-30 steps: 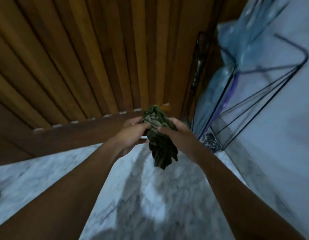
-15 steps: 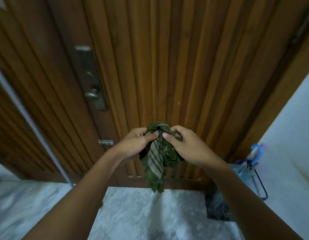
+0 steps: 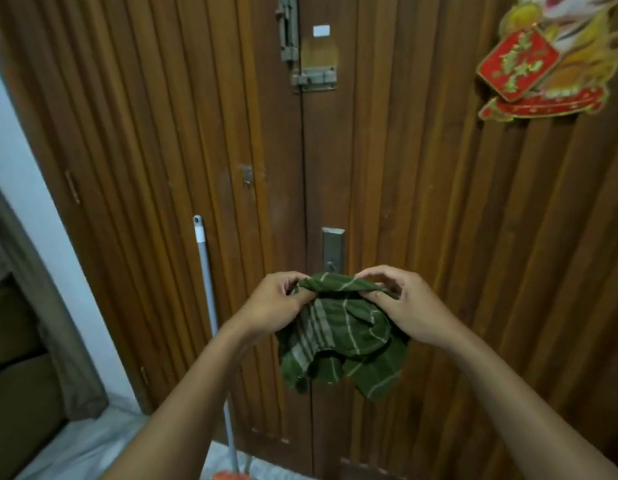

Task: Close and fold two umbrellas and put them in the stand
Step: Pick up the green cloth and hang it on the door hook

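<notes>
Umbrella canopy (image 3: pixel 338 337), dark green cloth with pale stripes: bunched and loose, held up in the near middle of the scene in front of the door, top edge stretched between two hands, folds drooping below them. Ribbed brown wooden double door (image 3: pixel 439 202): fills the far side from the left wall to the right edge, its two leaves meeting behind the cloth. White painted wall (image 3: pixel 20 188): far left, beside the door frame. Brown upholstered seat (image 3: pixel 16 403): near left corner, partly cut off. Brown fabric curtain (image 3: pixel 68 368): hangs between seat and wall, reaching the floor. Pale marbled floor (image 3: pixel 92 441): a strip at the near left, at the foot of the door. Red and gold paper decoration (image 3: pixel 543 64): on the right leaf, upper right. Grey metal pole with a white cap (image 3: pixel 207 271): upright against the left leaf, left of the hands, passing behind the left forearm; orange head (image 3: pixel 231 475) at its foot. Left hand (image 3: pixel 276 306): fingers and thumb pinch the left end of the cloth's top edge. Right hand (image 3: pixel 408 306): fingers and thumb pinch the right end; the hands are apart, cloth between them. Grey metal bolt latches (image 3: pixel 300 53): top of the door, at the seam. Steel lock plate (image 3: pixel 332 249): on the seam, just above the cloth.
</notes>
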Demonstrator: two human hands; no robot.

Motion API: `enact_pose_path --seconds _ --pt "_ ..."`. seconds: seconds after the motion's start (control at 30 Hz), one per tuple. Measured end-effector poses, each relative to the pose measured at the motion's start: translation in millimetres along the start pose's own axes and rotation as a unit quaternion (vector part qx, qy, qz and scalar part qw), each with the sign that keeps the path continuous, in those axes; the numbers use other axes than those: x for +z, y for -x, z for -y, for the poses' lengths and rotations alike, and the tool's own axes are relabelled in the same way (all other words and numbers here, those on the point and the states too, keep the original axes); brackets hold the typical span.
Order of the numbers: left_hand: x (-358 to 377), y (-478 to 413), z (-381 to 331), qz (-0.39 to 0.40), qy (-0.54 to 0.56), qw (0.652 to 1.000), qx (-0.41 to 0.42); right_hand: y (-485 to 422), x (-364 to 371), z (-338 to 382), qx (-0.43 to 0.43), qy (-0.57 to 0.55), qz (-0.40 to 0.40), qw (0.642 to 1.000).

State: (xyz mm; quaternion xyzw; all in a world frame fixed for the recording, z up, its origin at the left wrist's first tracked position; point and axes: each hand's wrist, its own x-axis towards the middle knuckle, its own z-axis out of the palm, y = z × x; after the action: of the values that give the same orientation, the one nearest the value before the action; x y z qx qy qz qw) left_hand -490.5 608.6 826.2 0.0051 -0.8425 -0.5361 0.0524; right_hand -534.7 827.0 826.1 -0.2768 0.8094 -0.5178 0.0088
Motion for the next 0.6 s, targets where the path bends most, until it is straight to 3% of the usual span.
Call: enact_pose_path --seconds 0.33,0.43,0.6 --pt "-123.7 -102.5 15.1 -0.015 0.015 0.998 0.054 -160.5 53.1 4.2 -0.139 0.032 -0.032 0.989" --pt "-160.5 -148.3 11.5 -0.059 0.013 0.995 0.076 -221.6 65.8 12.5 -0.186 0.057 -0.058 0.979" --pt "-209.3 -224.3 16.5 -0.147 -0.002 0.984 0.103 -311.8 94.2 19.7 -0.19 0.122 -0.077 0.971"
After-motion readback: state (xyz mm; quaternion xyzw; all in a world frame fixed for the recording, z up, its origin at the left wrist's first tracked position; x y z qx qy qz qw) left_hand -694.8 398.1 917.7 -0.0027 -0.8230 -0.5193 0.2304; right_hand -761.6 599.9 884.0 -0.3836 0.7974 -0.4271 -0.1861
